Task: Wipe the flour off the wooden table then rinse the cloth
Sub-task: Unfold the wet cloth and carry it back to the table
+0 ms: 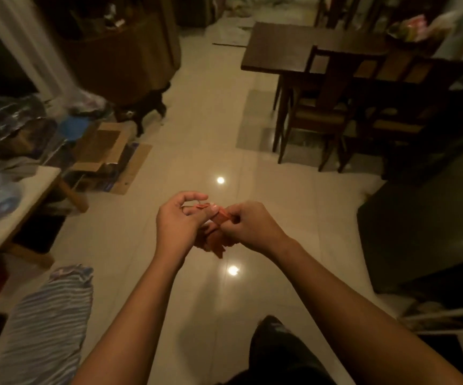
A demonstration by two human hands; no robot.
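A person stands over a glossy tiled floor (130,245), holding a crumpled orange cloth (213,241) at frame centre. The left hand (179,223) pinches its upper edge and the right hand (249,226) curls around the other end. The dark wooden table (277,48) sits at one o'clock, well apart, with chairs (324,107) beside it. A dark animal (147,107) is at eleven o'clock.

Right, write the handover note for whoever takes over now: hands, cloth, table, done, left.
Left hand and right hand both pinch the bunched orange cloth above the tiled floor.
Wooden table: far right, chairs beside it.
Done: cloth in hand; no flour shows on the tabletop, but it is dim.
Left: check the table, then rinse the cloth; nowhere to rinse shows.
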